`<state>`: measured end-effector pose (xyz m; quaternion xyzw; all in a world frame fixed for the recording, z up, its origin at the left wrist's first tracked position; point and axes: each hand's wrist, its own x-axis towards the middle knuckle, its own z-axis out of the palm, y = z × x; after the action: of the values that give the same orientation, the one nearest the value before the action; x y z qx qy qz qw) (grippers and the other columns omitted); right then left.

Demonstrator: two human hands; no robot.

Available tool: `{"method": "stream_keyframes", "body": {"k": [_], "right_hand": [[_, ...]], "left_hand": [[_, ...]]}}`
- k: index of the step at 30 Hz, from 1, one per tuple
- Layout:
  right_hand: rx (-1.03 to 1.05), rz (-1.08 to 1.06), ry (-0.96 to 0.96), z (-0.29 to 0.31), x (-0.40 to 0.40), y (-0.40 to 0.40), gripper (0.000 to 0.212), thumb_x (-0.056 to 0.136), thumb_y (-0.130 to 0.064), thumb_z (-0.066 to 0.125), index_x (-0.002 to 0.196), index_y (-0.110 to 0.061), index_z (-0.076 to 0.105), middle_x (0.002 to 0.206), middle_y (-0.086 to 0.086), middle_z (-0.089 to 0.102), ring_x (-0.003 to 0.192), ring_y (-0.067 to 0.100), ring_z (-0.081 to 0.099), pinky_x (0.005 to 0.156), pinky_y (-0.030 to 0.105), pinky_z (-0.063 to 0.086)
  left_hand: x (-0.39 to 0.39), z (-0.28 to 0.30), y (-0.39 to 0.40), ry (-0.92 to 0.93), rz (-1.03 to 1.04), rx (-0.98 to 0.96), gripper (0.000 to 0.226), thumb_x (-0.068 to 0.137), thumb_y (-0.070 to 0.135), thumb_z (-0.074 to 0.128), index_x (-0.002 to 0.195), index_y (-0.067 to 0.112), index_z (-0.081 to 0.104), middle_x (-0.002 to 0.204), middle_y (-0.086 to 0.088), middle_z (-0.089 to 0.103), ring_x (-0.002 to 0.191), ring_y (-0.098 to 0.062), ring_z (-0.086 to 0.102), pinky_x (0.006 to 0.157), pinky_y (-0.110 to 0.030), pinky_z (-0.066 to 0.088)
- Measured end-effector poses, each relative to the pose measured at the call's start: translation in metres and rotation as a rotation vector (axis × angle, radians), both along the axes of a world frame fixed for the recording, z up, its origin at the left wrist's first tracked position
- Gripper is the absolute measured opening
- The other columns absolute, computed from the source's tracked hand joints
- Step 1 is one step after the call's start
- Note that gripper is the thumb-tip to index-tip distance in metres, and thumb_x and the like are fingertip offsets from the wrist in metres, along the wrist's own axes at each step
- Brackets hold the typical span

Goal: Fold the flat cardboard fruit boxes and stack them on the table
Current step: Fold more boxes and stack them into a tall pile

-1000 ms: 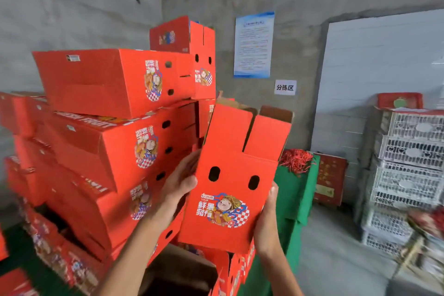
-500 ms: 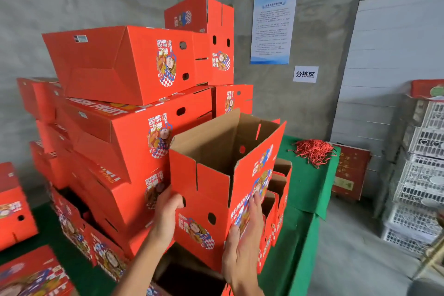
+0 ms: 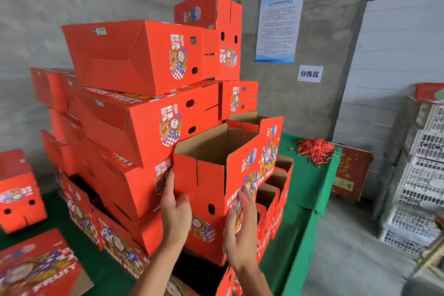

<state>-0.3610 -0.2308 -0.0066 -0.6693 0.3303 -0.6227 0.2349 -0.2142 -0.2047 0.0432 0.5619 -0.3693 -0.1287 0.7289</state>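
An opened red fruit box (image 3: 211,182) with a brown inside stands upright at the middle, its top flaps up. My left hand (image 3: 175,211) presses flat on its near end panel. My right hand (image 3: 240,223) lies against its right long side, fingers spread. The box rests among other open boxes (image 3: 276,190) standing in a row on the green table (image 3: 310,185). A tall leaning pile of folded red boxes (image 3: 144,113) fills the left. A flat box (image 3: 36,269) lies at the bottom left.
A heap of red strings (image 3: 312,149) lies on the table's far corner. White plastic crates (image 3: 422,175) are stacked at the right. A red box (image 3: 350,173) leans on the wall behind the table. One folded box (image 3: 19,192) sits alone at the left.
The box was flat and held up high a second ago; it has been opened into a square tube and lowered onto the row. My hands have slid down its sides.
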Motion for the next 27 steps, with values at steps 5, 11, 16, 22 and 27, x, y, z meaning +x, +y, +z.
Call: {"method": "stream_keyframes", "body": {"k": [5, 11, 16, 22, 27], "right_hand": [[0.03, -0.016, -0.001, 0.031, 0.006, 0.012, 0.067, 0.101, -0.064, 0.046, 0.149, -0.018, 0.044, 0.162, -0.009, 0.036, 0.152, 0.01, 0.03, 0.121, 0.045, 0.032], [-0.158, -0.115, -0.007, 0.055, 0.016, 0.041, 0.054, 0.097, -0.037, 0.066, 0.143, -0.013, 0.048, 0.161, 0.001, 0.037, 0.152, 0.019, 0.031, 0.117, 0.054, 0.034], [-0.58, 0.036, 0.096, 0.106, 0.06, 0.081, 0.045, 0.098, -0.021, 0.067, 0.14, -0.009, 0.058, 0.158, 0.004, 0.045, 0.147, 0.028, 0.042, 0.118, 0.046, 0.035], [-0.612, 0.337, 0.174, 0.118, 0.165, 0.135, 0.045, 0.1, -0.022, 0.068, 0.141, -0.006, 0.06, 0.155, 0.007, 0.05, 0.148, 0.029, 0.042, 0.118, 0.05, 0.037], [-0.466, 0.534, 0.402, 0.061, 0.255, 0.189, 0.052, 0.096, -0.026, 0.074, 0.143, -0.009, 0.06, 0.154, 0.009, 0.051, 0.144, 0.029, 0.047, 0.116, 0.05, 0.04]], "left_hand": [[0.002, 0.019, 0.016, 0.013, -0.139, -0.087, 0.068, 0.084, 0.02, 0.043, 0.151, 0.031, 0.041, 0.152, 0.024, 0.046, 0.141, 0.005, 0.04, 0.114, -0.019, 0.034], [-0.009, 0.03, 0.054, -0.301, 0.004, -0.125, 0.065, 0.098, 0.013, 0.062, 0.157, 0.015, 0.035, 0.164, 0.006, 0.033, 0.153, -0.006, 0.026, 0.124, -0.025, 0.024], [0.024, 0.073, 0.12, -0.492, 0.117, -0.311, 0.039, 0.1, 0.014, 0.057, 0.139, 0.012, 0.057, 0.143, 0.005, 0.058, 0.138, -0.019, 0.051, 0.113, -0.026, 0.04], [0.112, 0.07, 0.218, -0.618, 0.385, -0.171, 0.041, 0.104, 0.021, 0.056, 0.145, 0.021, 0.055, 0.149, 0.01, 0.053, 0.143, -0.016, 0.046, 0.117, -0.027, 0.036], [0.189, 0.005, 0.297, -0.531, 0.591, 0.177, 0.048, 0.098, 0.025, 0.059, 0.146, 0.021, 0.054, 0.149, 0.008, 0.051, 0.137, 0.011, 0.038, 0.113, -0.014, 0.031]]}}
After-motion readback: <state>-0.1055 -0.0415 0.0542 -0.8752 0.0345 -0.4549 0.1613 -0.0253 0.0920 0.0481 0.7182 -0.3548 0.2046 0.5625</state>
